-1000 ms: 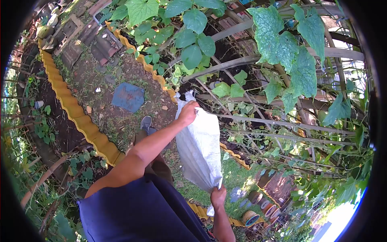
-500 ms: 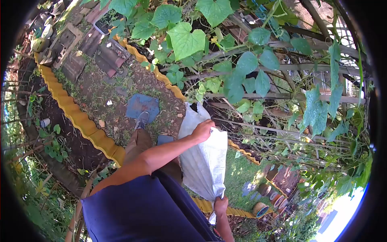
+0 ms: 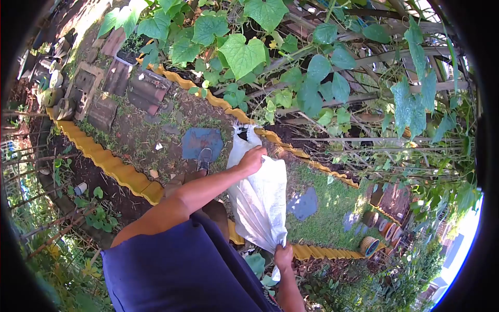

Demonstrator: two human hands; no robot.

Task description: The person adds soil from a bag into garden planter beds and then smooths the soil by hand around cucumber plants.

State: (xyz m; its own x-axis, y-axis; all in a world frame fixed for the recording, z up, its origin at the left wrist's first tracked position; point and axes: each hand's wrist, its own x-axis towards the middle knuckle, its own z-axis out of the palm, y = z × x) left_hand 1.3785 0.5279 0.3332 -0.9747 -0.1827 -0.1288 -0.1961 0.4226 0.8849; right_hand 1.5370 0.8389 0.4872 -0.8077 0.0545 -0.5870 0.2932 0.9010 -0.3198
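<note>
Shoe (image 3: 206, 154) and blue slab (image 3: 192, 141) now show nearer the left hand (image 3: 253, 159) than 0.5 s ago. Between the 2 hands: white sack (image 3: 267, 195), left gripping its side, right hand (image 3: 283, 256) closed on the bunched end (image 3: 279, 239). Hard pulling might rip the frayed end (image 3: 252, 137) beyond the left.

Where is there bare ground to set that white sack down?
Two patches look open: the grass between the yellow edgings, past the white sack, and the dirt path between the roof tiles and the blue slab, though pale scraps dot it. It's crowded among the leafy vines.
</note>
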